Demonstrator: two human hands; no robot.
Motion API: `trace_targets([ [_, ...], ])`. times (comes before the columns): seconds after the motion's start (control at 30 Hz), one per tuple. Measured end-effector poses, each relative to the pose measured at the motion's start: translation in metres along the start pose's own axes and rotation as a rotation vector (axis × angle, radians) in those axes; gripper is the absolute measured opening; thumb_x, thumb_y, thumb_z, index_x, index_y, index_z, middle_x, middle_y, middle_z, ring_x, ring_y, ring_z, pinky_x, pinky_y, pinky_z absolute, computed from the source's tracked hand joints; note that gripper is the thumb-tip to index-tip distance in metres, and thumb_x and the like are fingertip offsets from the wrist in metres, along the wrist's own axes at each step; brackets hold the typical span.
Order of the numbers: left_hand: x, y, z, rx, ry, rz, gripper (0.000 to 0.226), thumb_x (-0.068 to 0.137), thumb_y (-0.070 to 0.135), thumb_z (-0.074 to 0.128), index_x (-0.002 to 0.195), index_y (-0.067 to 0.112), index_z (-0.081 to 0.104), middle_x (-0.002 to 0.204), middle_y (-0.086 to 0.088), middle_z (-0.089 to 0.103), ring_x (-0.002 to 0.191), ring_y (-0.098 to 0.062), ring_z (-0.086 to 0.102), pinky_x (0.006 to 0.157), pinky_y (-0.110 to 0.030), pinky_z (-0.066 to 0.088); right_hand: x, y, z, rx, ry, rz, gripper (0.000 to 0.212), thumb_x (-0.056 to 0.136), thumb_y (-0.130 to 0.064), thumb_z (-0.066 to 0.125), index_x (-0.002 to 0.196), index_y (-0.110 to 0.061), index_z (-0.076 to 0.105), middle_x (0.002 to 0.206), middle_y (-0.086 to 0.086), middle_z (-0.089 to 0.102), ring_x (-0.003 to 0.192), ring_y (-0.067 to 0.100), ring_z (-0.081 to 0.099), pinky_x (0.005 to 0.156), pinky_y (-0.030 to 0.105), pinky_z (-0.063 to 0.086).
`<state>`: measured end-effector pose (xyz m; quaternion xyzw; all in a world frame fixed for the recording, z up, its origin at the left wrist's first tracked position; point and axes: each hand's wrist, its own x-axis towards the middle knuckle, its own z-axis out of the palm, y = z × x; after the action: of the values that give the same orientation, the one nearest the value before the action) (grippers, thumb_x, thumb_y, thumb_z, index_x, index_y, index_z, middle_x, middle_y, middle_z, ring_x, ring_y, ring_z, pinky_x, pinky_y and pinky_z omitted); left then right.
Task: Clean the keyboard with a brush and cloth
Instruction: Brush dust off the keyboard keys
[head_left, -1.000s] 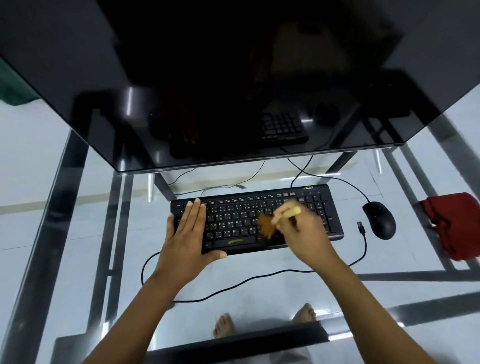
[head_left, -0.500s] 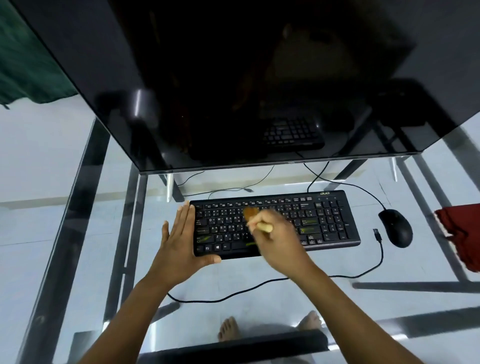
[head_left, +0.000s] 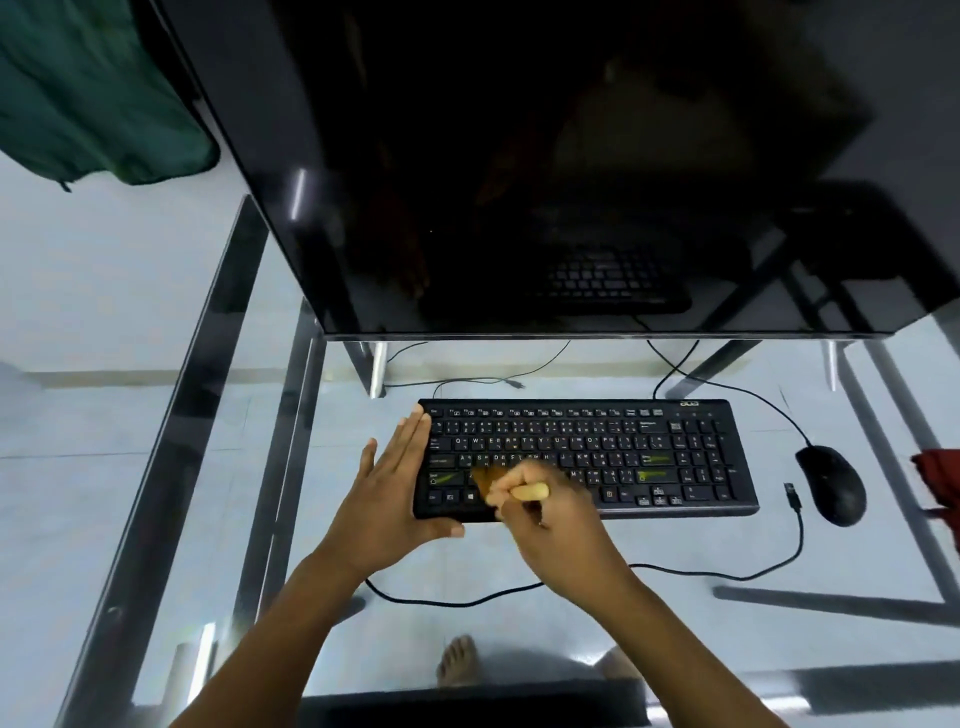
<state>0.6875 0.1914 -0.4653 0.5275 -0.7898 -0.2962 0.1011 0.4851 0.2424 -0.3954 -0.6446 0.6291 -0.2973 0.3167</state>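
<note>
Head view, sole view of the station.

Item 1: keyboard (head_left: 623, 441); black, full-size, lying flat on the glass table (head_left: 519, 603) below the front edge of a dark monitor (head_left: 519, 156); its cable (head_left: 727, 574) loops along the near side.

Item 2: left hand (head_left: 395, 493); fingers straight and together, laid flat against the keyboard's left end, thumb spread along its front edge; it braces, and grips nothing.

Item 3: right hand (head_left: 556, 530); fingers curled round the pale handle of the brush (head_left: 527, 491), pinching it near the ferrule.

Item 4: brush; brown bristles down on the lower-left key rows, just beside the left hand's palm; blurred, so exact keys cannot be told.

Item 5: cloth (head_left: 940, 483); red, at the table's right margin, well apart from both hands, partly cut off by the frame.

Item 6: mouse (head_left: 831, 483); black, right of the keyboard, with a loose plug (head_left: 792, 493) between the two.

Item 7: green fabric (head_left: 88, 88), upper left; bare feet (head_left: 457, 660) seen through the glass.

Progress, as judged: brushing stage in hand, presently at the left portion; which sections are already swept cannot be read from the keys; the cloth wipe appears not yet begun, since the cloth lies unheld; remaining, by estimate, any unbrushed rows and then the full wipe-down.
</note>
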Motion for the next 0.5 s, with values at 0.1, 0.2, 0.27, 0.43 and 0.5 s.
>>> trace_targets([
  [0.1,-0.002,-0.004,0.001,0.000,0.016,0.032,0.124,0.063,0.076,0.061,0.152,0.025,-0.008,0.160,0.012,-0.007,0.147,-0.004,-0.007,0.119,-0.044,0.000,-0.003,-0.003,0.004,0.101,-0.088,0.039,0.010,0.095,-0.001,0.052,0.092,-0.001,0.061,0.076,0.007,0.073,0.070,0.020,0.069,0.070,0.034,0.059],
  [0.2,-0.003,-0.005,0.002,-0.008,0.016,0.033,0.127,0.061,0.081,0.060,0.152,0.027,-0.010,0.160,0.014,-0.010,0.146,-0.002,-0.009,0.118,-0.040,-0.005,0.006,0.005,-0.001,0.096,0.065,0.099,0.012,0.095,-0.005,0.053,0.091,-0.012,0.062,0.081,0.002,0.072,0.075,0.021,0.070,0.075,0.035,0.059],
  [0.27,-0.003,-0.004,0.001,-0.027,0.014,0.038,0.128,0.061,0.082,0.061,0.151,0.029,-0.012,0.159,0.016,-0.013,0.146,0.000,-0.011,0.118,-0.037,-0.010,0.015,0.011,-0.009,0.058,0.208,0.146,0.012,0.094,-0.012,0.056,0.091,-0.023,0.061,0.084,0.000,0.070,0.079,0.019,0.068,0.072,0.033,0.056],
  [0.43,-0.005,-0.003,0.003,-0.057,0.059,0.040,0.118,0.070,0.082,0.054,0.152,0.028,-0.011,0.160,0.015,-0.009,0.146,0.000,-0.009,0.118,-0.034,-0.011,0.036,0.011,-0.015,0.039,0.010,0.137,0.011,0.096,-0.007,0.051,0.091,-0.007,0.061,0.080,0.008,0.071,0.072,0.019,0.069,0.067,0.026,0.057],
  [0.5,-0.005,-0.003,0.004,-0.056,0.080,0.030,0.113,0.073,0.080,0.053,0.153,0.027,-0.008,0.160,0.015,-0.007,0.146,0.000,-0.007,0.119,-0.035,-0.010,0.047,0.009,-0.018,0.006,0.191,0.118,0.012,0.093,-0.006,0.055,0.087,-0.014,0.062,0.081,0.002,0.068,0.070,0.011,0.064,0.063,0.018,0.051],
])
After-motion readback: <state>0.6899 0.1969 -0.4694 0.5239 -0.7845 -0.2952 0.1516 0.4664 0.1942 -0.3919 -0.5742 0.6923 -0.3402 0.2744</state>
